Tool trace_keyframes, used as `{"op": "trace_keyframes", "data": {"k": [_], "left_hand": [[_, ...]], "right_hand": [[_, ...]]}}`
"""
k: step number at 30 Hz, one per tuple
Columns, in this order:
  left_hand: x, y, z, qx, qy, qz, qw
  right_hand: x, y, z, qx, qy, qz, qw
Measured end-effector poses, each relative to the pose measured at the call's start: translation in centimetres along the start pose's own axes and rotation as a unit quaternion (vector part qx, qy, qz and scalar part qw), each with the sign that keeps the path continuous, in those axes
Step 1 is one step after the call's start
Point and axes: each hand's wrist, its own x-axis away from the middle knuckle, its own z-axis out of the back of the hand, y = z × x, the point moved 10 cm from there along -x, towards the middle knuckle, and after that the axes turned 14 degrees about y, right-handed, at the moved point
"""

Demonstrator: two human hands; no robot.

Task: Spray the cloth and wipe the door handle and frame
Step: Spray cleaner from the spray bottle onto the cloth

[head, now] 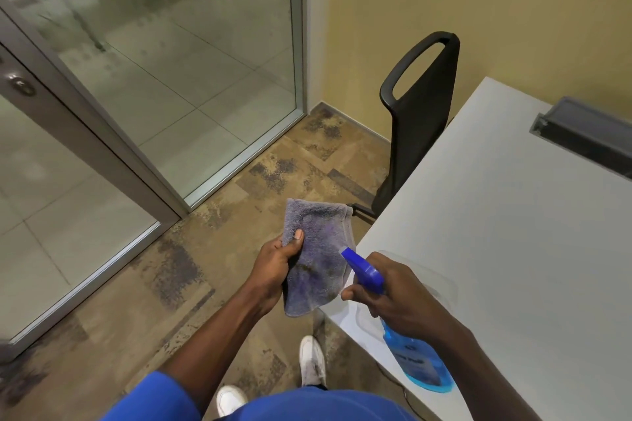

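My left hand (278, 265) holds a folded grey-purple cloth (316, 249) spread flat in front of me, thumb pressed on its left edge. The cloth shows darker damp patches. My right hand (393, 297) grips a spray bottle (415, 361) with blue liquid, its blue nozzle (362, 267) pointing at the cloth from the right, a finger on the trigger. The glass door with its grey metal frame (99, 133) stands at the left. Its metal door handle (20, 84) shows at the far left edge.
A white table (513, 232) fills the right side, with a grey cable tray (588, 133) set in it. A black chair (420, 113) stands between the table and the yellow wall. Patterned brown carpet covers the floor; my white shoes (311, 361) show below.
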Motion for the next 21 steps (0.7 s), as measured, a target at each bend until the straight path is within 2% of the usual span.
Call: {"op": "trace_keyframes", "data": {"k": [9,21], "left_hand": [[-0.5,0.4,0.2,-0.016,0.000,-0.012,1.000],[-1.0,0.4,0.4,-0.049,-0.009,-0.021,0.999]], "right_hand": [[0.1,0.8,0.1,0.005,0.002,-0.028,1.000],[-0.7,-1.5,-1.3,-0.016,0.006,0.016,1.000]]}}
